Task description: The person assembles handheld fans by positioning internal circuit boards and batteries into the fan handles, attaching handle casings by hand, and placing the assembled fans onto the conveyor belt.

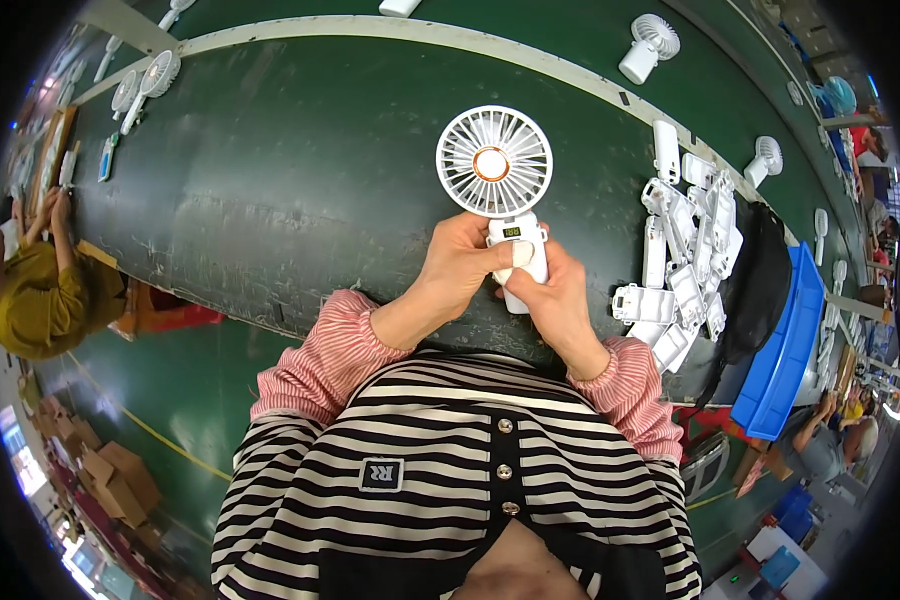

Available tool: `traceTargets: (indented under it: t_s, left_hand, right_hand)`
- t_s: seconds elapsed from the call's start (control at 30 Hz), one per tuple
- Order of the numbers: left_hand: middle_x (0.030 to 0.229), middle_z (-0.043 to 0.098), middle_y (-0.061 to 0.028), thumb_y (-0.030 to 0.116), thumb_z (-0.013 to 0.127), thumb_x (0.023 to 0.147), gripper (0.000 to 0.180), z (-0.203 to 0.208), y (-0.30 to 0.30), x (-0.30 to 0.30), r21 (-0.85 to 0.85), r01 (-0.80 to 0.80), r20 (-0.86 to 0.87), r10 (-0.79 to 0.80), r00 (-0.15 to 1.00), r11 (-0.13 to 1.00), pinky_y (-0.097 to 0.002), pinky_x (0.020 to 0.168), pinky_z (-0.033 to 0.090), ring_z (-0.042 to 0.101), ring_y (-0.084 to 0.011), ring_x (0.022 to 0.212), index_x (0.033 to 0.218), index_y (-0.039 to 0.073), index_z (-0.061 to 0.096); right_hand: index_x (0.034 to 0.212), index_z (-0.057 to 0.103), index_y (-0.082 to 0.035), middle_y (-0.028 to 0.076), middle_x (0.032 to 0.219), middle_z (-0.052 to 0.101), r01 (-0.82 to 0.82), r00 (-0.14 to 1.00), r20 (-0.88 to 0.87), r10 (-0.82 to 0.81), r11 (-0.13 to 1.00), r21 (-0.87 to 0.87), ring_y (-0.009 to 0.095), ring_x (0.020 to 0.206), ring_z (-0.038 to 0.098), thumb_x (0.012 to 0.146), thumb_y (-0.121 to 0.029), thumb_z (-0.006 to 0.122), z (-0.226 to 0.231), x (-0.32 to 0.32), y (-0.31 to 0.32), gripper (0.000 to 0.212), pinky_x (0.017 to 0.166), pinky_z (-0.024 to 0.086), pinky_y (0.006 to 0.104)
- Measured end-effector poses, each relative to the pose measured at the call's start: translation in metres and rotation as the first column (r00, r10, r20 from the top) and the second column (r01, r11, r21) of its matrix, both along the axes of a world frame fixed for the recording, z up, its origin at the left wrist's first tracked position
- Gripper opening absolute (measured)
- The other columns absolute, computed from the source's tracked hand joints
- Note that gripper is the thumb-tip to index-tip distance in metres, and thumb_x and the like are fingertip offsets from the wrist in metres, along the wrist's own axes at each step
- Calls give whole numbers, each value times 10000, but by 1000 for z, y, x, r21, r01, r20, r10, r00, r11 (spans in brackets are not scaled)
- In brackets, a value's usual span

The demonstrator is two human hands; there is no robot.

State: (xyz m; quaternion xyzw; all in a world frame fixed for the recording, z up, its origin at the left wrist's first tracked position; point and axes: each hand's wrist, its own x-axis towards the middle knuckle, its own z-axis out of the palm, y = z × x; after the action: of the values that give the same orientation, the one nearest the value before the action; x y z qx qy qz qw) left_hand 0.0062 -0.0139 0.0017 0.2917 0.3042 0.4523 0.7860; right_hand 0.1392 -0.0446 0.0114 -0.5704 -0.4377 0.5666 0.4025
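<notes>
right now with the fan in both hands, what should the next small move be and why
Probably ease the left hand thumb aside while the right hand steadies the white handheld fan: both thumbs lie over the front of its handle, below the small display, hiding part of that surface.

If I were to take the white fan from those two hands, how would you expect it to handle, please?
The white fan would probably feel fairly light, since its round head looks mostly open between slender ribs. That thin ribbing could be fragile if squeezed. The smooth-looking handle might be a little slippery.
</notes>
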Motion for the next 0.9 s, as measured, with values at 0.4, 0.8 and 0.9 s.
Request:
traceTargets:
  t_s: [0.4, 0.8, 0.9]
  left_hand:
    - [971, 596, -98, 40, 552, 806, 285, 2, 11, 1, -60, -65, -144, 56, 988, 996, -242, 625, 456, 564, -124, 792, 1080, -36, 530]
    - [856, 594, -62, 74, 509, 807, 275, 18, 134, -12, 95, -46, -506, 88, 858, 994, -307, 658, 491, 600, -172, 743, 1078, 27, 504]
    - [788, 562, -42, 84, 575, 758, 398, 22, 172, 17, 166, 11, -615, 95, 783, 986, -274, 503, 465, 568, -142, 598, 1142, 39, 480]
  right_hand:
    - [999, 537, 43, 91, 841, 609, -52, 970, -243, 19, 990, -131, 148, 694, 606, 779, -32, 564, 3, -4, 19, 234, 583, 518, 262]
    - [980, 564, 21, 56, 666, 587, 172, 977, 37, -211, 876, 451, 96, 539, 524, 901, -207, 429, -53, -19, 78, 277, 486, 418, 230]
    - [980, 559, 14, 67, 627, 588, 99, 965, 161, -208, 853, 512, 120, 535, 562, 891, -155, 445, -54, -13, 83, 223, 507, 453, 249]
